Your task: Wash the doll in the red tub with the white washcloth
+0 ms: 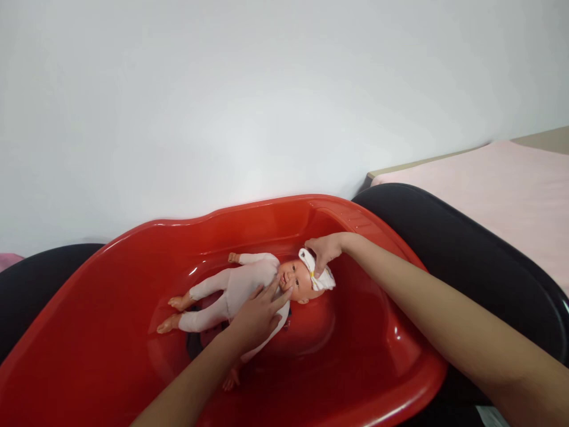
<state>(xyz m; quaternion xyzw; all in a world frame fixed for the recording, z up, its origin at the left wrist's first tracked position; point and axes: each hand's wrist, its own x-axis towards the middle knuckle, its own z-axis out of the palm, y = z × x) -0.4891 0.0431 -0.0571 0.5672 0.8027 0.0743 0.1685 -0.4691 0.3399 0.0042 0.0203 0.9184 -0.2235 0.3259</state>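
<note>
Right hand (323,250) grip clamped on white cloth (320,276) at doll (242,284) (in red tub (111,332)); left hand (260,314) fingers apart on it

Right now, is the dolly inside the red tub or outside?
Inside: the doll lies on its back within the red tub.

A red plastic tub (382,356) is seen resting on a black surface (480,261), whose rounded edge shows on both sides of it. A baby doll (240,284) in a white suit is laid on its back directly on the tub's floor, head toward the right.
</note>
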